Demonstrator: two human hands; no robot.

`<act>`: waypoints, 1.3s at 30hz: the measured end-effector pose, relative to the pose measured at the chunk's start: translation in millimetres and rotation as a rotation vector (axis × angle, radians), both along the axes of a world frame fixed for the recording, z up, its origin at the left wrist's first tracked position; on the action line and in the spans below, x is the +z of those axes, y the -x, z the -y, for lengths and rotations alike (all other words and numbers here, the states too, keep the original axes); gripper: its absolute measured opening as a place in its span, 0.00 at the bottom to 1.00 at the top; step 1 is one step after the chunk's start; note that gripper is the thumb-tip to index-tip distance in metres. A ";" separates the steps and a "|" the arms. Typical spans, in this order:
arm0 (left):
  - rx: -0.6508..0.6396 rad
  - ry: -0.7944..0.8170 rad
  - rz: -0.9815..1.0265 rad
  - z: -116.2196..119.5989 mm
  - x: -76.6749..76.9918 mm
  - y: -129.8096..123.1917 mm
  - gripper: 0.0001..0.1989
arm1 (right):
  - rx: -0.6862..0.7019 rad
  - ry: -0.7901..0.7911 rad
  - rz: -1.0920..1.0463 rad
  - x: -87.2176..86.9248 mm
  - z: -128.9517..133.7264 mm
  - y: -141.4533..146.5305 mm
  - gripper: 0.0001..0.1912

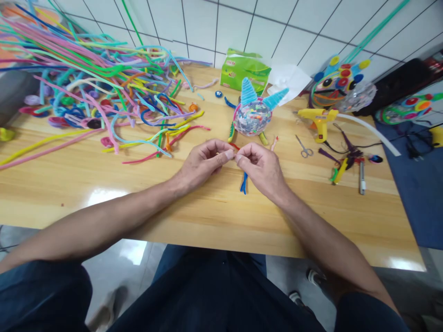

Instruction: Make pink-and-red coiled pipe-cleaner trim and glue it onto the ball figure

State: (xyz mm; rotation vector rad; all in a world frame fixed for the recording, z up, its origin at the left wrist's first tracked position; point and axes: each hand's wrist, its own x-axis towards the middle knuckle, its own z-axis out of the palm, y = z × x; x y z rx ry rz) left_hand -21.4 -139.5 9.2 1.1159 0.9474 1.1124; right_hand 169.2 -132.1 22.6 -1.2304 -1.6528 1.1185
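Observation:
My left hand and my right hand meet over the table, thumb and forefinger of each pinched together. A short bit of red pipe cleaner shows at the fingertips; the rest of it is hidden by the fingers. Just under my right hand lies a folded blue pipe cleaner. Beyond the hands sits a clear ball-shaped figure filled with colourful scraps. It has two light-blue coiled ears and green-yellow feet.
Many loose pipe cleaners are heaped at the left. A green tissue pack stands by the tiled wall. To the right are a yellow glue gun, small scissors, a utility knife and another decorated figure.

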 end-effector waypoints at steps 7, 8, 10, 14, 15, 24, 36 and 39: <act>0.010 -0.028 0.013 0.7 -1.9 -1.7 0.24 | -0.053 -0.002 -0.005 -2.1 4.6 2.7 0.10; 0.021 -0.021 0.023 1.2 -3.0 -3.0 0.25 | -0.059 0.000 -0.013 -3.0 5.6 3.3 0.10; 0.052 -0.009 0.034 2.4 -5.3 -5.8 0.26 | -0.067 0.016 -0.034 -5.2 7.5 4.3 0.11; 0.111 0.007 0.075 4.2 -10.9 -9.5 0.27 | -0.054 0.062 -0.102 -9.5 8.8 6.2 0.11; 0.116 0.017 0.091 4.4 -12.4 -9.7 0.27 | -0.050 0.074 -0.123 -10.3 8.6 6.8 0.11; 0.108 0.138 0.223 3.4 -16.0 -9.0 0.25 | -0.035 0.139 -0.233 -11.2 5.0 10.6 0.15; 0.067 0.117 0.230 -0.5 -9.9 -6.6 0.24 | -0.046 -0.014 -0.059 -2.3 1.3 0.3 0.15; 0.075 0.128 0.226 -1.0 -10.3 -7.9 0.25 | -0.043 -0.025 -0.078 -2.2 2.4 2.4 0.15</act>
